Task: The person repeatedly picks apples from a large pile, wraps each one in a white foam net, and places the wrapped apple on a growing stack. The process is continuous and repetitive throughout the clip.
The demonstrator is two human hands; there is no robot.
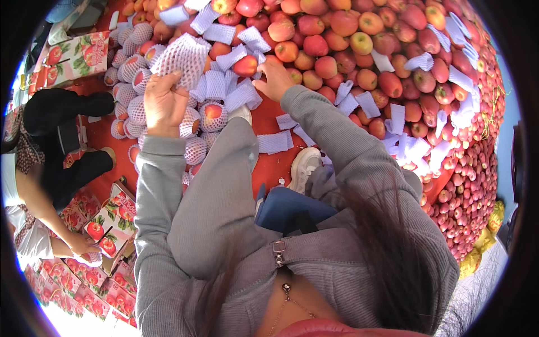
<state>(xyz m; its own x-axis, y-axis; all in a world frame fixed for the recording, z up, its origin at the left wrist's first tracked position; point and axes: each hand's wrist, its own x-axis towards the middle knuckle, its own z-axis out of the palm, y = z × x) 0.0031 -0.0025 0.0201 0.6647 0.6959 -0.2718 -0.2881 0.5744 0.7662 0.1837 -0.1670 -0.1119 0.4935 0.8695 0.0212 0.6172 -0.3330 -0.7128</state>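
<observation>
My left hand pinches the lower edge of a white foam mesh sleeve, which stands spread above my fingers. To the right, my right hand reaches the edge of the apple pile; its fingers are parted beside a red apple and folded foam sleeves. Whether the fingertips touch either cannot be told. Many apples in foam sleeves lie under and around my left hand. Bare apples are heaped in front and to the right, with flat foam sleeves scattered over them.
A co-worker at the left holds a sleeved apple near a printed cardboard box. More printed boxes stand at the upper left. Between my shoes lies red ground covering; a blue stool or box is beneath me.
</observation>
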